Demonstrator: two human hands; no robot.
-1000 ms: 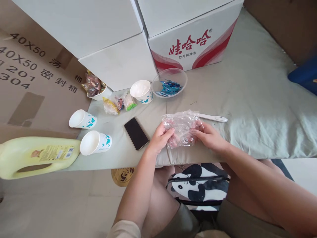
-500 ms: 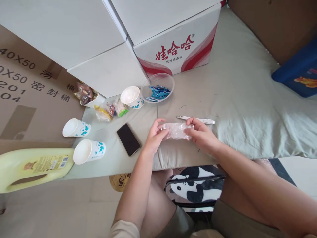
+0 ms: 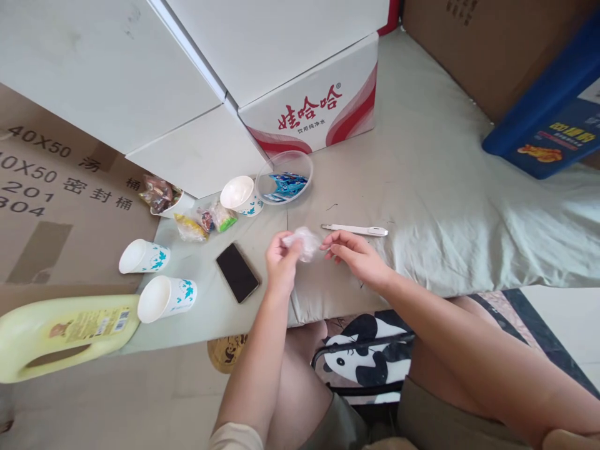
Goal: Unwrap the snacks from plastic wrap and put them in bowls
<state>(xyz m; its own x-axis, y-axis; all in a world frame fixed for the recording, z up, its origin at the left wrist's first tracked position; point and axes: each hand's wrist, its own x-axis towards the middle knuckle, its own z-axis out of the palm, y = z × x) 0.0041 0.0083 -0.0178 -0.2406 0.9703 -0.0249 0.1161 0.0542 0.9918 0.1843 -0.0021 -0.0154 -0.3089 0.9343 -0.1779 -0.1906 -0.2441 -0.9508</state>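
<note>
Plastic film (image 3: 307,244), translucent and crumpled into a small wad, is pinched between thumb and fingers of the left hand (image 3: 282,256). Position: over the near part of the cloth-covered surface (image 3: 431,206); whether it touches the cloth, cannot tell. Wad lies between the two hands, just left of the right fingertips; left hand nearer, being the one that grips it. Long axis: none clear, the wad being bunched; slightly wider across than deep.

Right hand (image 3: 354,252): fingers loosely curled, nothing seen in it, tips just beside the wad. Contact there cannot be settled. Just beyond it, a slim white tool (image 3: 355,230) lies roughly left-to-right. Phone (image 3: 237,273), screen dark, left of the left hand.

Writing:
- White carton (image 3: 312,103), behind: 娃哈哈 with ®, red; below, 饮用纯净水.
- Brown carton (image 3: 70,187), far left: "40X50 汤桶", "40X50 密封桶", "201", "304".
- Blue container (image 3: 544,125), right: yellow lettering, not reliably legible.
- Pale yellow jug (image 3: 70,334), left: label too small to read.
</note>
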